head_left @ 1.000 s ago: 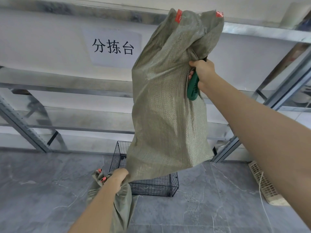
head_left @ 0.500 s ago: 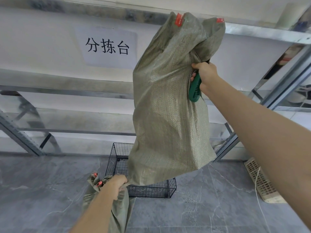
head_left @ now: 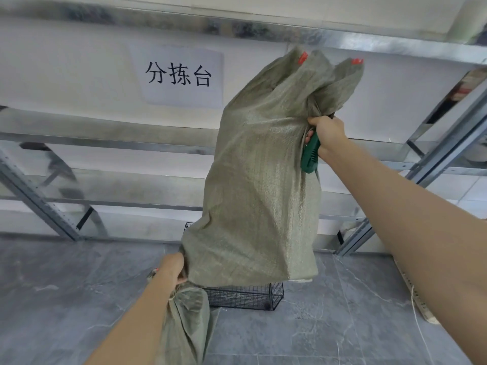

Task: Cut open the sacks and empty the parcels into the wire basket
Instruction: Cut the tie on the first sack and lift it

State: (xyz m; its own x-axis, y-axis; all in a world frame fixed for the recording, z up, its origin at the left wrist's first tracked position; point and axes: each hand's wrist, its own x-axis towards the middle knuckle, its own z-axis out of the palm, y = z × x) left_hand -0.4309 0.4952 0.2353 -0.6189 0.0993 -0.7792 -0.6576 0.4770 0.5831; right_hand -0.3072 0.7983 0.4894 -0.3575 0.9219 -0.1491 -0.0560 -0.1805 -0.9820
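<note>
The person holds a big green woven sack (head_left: 258, 193) up in front of the metal shelving (head_left: 105, 138), stretched slantwise between both arms. The right hand (head_left: 328, 133) is raised high and clenched round a bunched fold of cloth near the sack's upper end, and the same fist clamps a green-handled cutter (head_left: 310, 156) whose handle points down along the cloth; its blade end is hidden behind the fingers. Above that grip the upper corners of the sack flop over, each with a small red tag (head_left: 303, 57). The left hand (head_left: 172, 270) is low, curled tight on the sack's lower left corner, and a second sack (head_left: 187, 320), limp and crumpled, hangs down from that fist beside the forearm. The lower edge of the raised sack hangs right over the black wire basket (head_left: 245, 296), which stands on the grey stone floor (head_left: 66, 285) just before the shelving, and covers most of it, so I cannot see what lies inside. A pale edge (head_left: 303, 280) shows under the sack's lower right corner; whether it is a parcel I cannot tell. On the white wall behind hangs a paper sign (head_left: 179, 75) with three black Chinese characters. Far right on the floor lies a beige slotted strip (head_left: 416, 293) with a thin cord beside it.
</note>
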